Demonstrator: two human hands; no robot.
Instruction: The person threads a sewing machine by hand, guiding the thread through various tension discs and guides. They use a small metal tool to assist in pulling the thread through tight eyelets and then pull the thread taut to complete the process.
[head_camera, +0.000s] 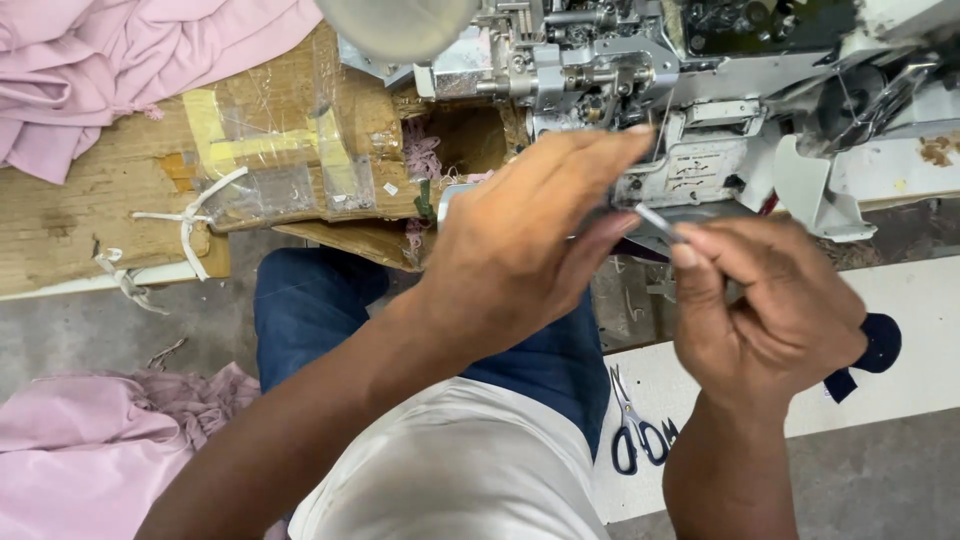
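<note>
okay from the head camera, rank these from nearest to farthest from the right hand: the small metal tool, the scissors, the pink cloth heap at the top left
1. The small metal tool: pinched in the right hand's fingertips, in front of the sewing machine.
2. The scissors: on the white table, just below and left of the hand.
3. The pink cloth heap: far across at the top left corner.

Grey concrete floor (120, 330); white worktable (930, 290); worn cardboard-covered bench (70, 215)

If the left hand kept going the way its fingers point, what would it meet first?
Probably the sewing machine: the left hand points up-right at its metal front, fingertips already near it, though depth is unclear.
</note>
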